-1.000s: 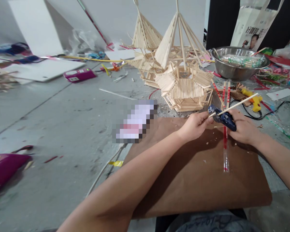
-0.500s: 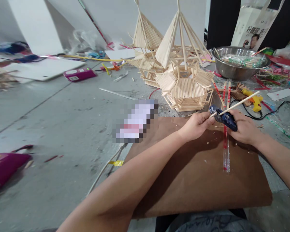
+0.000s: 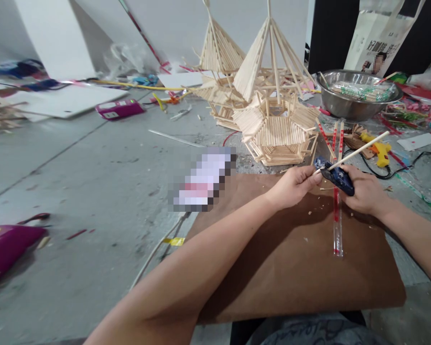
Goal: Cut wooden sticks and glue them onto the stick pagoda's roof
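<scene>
My left hand [image 3: 297, 188] is closed, with thumb and fingers pinching the near end of a thin round wooden chopstick [image 3: 362, 149]. The chopstick slants up to the right across a dark blue hand tool [image 3: 335, 176], which looks like cutters or pliers. My right hand [image 3: 368, 191] is wrapped round that tool, its jaw end towards my left fingers. How far the jaws are parted cannot be made out. Beneath the hands, wrapped chopsticks [image 3: 337, 225] with red-printed clear sleeves lie across a brown board [image 3: 280, 282], among small wood chips.
Pagoda-like models of wooden sticks [image 3: 278, 132] stand beyond the board. Right of them are a steel bowl [image 3: 348, 108] of wrapped chopsticks and a yellow glue gun [image 3: 379, 149]. A blurred-out phone [image 3: 204, 179] with a cable lies left. Purple packs [image 3: 120, 109] rest on the floor.
Hardly anything differs. The whole view has shifted slightly, and both hands keep their hold on the chopstick and the blue tool.
</scene>
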`<state>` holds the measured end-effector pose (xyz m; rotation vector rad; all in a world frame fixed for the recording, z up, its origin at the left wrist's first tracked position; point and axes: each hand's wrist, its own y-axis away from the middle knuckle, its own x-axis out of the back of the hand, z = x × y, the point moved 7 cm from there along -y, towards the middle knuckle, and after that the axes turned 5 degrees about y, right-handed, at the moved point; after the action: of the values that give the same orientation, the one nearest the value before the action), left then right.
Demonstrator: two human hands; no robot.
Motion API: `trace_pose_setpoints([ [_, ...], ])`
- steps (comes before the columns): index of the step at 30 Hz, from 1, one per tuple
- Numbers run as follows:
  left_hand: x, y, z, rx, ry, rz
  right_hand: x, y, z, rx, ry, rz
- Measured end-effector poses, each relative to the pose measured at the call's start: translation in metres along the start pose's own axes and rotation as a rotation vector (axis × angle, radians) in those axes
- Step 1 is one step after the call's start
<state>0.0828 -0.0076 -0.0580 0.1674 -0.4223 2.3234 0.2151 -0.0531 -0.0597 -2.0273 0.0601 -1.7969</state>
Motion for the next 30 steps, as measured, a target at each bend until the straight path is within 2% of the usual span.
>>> trace_pose_setpoints([
  [10,0.002,-0.002,-0.007,0.013,0.008,0.071,-0.001,-0.004,0.003,-0.059,0.027,-0.077],
  [16,0.004,-0.002,0.002,-0.073,-0.149,0.119,-0.003,-0.005,0.003,0.065,-0.087,-0.126],
  [19,0.003,-0.001,0.008,-0.112,-0.193,0.1,-0.007,-0.004,0.004,0.099,-0.125,-0.162],
  [22,-0.002,0.0,0.004,-0.036,-0.054,0.028,-0.006,-0.004,0.005,0.093,-0.1,-0.163],
  [27,-0.013,0.002,-0.007,0.171,0.384,-0.108,0.0,-0.007,0.003,0.211,-0.005,-0.076],
  [30,-0.012,0.001,-0.01,0.218,0.465,-0.122,-0.006,-0.009,0.014,0.161,0.081,-0.05],
])
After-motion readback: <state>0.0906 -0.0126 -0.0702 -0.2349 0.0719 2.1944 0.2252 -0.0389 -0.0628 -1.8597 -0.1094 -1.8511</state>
